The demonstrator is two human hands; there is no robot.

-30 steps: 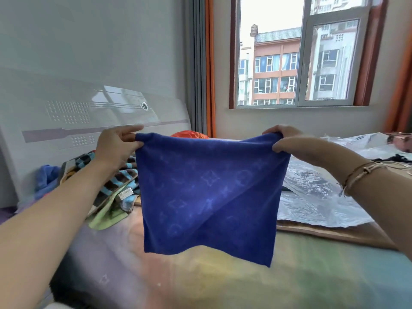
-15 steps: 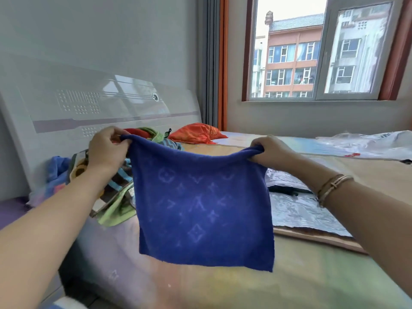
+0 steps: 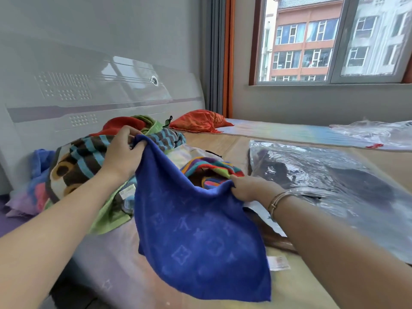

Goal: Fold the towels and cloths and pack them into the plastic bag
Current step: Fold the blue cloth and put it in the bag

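A blue patterned towel (image 3: 200,233) hangs between my two hands, its lower part lying on the bed. My left hand (image 3: 121,152) grips its upper left corner above a heap of striped and coloured cloths (image 3: 89,157). My right hand (image 3: 249,188) grips the other top corner, lower and closer to me. A clear plastic bag (image 3: 330,175) with dark cloth inside lies flat to the right of my right hand. A multicoloured striped cloth (image 3: 211,168) shows behind the towel.
A grey headboard (image 3: 89,97) stands along the left. An orange cloth (image 3: 200,121) lies at the far end of the bed near the curtain. Another crumpled plastic bag (image 3: 374,132) lies under the window. The mattress surface (image 3: 223,304) stretches in front of me.
Both hands have lowered the blue towel from chest height onto the bed. My right hand dropped further than the left, so the top edge now sags and slants.
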